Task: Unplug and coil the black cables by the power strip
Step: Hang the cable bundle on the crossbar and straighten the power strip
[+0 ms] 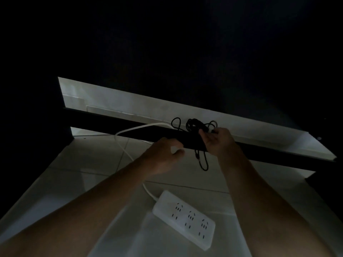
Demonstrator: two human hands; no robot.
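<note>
One bundle of black cables (194, 125), already free of the power strip (183, 218), is held up in front of a dark horizontal bar (148, 135), with its loops showing against the pale wall behind. A doubled tail of the same cable (202, 160) hangs straight down from the bundle, so its long axis runs vertically, crossing the bar and ending above the tiled floor (104, 164). The right hand (217, 141) grips the bundle, fingers curled round the gathered loops at its upper edge. The left hand (163, 156) sits just left of the hanging tail, fingers bent inward with thumb and forefinger close together; whether it pinches a strand cannot be told in this dim light. Of the two, the left hand lies nearer the loose tail, while the right serves as the anchor for the coil. By judgement, unplugging is done and coiling is in hand: the tail would need to be lifted by the left hand and laid onto the loops held on the right. The power strip lies flat on the floor, well below both hands, all its visible sockets vacant. Its white cord (130, 156) curves from the near end up past the left wrist toward the wall.
</note>
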